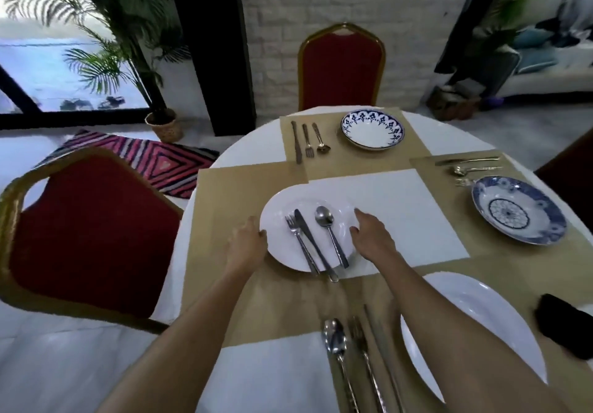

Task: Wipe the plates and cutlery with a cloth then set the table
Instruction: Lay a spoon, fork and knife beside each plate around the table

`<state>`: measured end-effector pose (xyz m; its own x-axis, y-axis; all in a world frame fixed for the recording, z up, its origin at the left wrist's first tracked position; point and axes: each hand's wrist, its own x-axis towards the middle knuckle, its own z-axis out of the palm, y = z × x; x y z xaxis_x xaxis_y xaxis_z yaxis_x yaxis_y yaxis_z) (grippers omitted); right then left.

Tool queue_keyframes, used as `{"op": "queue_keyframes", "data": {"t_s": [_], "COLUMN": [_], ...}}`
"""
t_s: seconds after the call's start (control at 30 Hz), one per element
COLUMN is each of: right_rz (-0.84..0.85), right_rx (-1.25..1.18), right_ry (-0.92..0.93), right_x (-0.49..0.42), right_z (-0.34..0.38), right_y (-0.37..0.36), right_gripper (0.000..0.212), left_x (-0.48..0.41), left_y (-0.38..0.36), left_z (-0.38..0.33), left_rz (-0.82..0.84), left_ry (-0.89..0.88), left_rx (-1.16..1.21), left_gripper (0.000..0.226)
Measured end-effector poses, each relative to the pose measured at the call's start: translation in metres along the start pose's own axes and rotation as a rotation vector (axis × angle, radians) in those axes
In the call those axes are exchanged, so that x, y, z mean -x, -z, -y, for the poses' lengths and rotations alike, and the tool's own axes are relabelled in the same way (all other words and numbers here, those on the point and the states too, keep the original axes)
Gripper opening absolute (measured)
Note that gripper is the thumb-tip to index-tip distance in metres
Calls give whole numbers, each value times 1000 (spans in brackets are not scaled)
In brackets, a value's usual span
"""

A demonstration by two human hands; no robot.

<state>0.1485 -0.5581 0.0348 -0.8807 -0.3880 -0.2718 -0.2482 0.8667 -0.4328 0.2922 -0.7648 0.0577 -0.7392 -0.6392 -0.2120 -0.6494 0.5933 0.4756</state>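
Left hand (247, 242) grips the left rim of the white plate (279, 220), and right hand (369, 236) holds the right rim, thumb at the edge. The plate sits between the hands, each about equally near. Fork (300, 242), knife (316, 246) and spoon (330, 236) lie loose on it, long axes running far-left to near-right, handles toward the person, with the knife handle overhanging the near rim. They'll likely slide if the plate tilts nearward. The plate straddles the tan placemat (224, 194) and the white centre square. Open room is leftward, toward the tabletop's left edge by the red chair (96, 236).
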Motion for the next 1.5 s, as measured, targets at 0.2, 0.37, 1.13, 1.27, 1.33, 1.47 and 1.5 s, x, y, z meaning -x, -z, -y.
{"op": "queue_keyframes", "data": {"t_s": [0.2, 0.37, 1.13, 1.27, 1.33, 1.47, 1.5], "right_rz": [-47, -83, -305, -405, -442, -502, -519], "right_rx": [-175, -155, -697, -736, -747, -734, -726], "right_ry": [-177, -222, -387, -518, -599, -721, -740], "right_x": [-6, -2, 12, 27, 38, 57, 60], "right_z": [16, 19, 101, 140, 158, 188, 193], "right_y": [-17, -23, -24, -46, -59, -86, -92], "right_gripper": [57, 60, 43, 31, 30, 29, 28], "left_x": [-22, -26, -139, -167, -177, -193, -194], "left_y": [-10, -7, 76, 96, 101, 104, 105], "left_z": [20, 22, 42, 53, 61, 73, 75], "left_rz": [84, 192, 324, 406, 469, 569, 585], "left_ry": [19, -76, -490, -596, -647, -747, -770], "left_rx": [305, 402, 60, 42, -2, -41, -35], "left_gripper": [39, 31, 38, 47, 50, 51, 55]}}
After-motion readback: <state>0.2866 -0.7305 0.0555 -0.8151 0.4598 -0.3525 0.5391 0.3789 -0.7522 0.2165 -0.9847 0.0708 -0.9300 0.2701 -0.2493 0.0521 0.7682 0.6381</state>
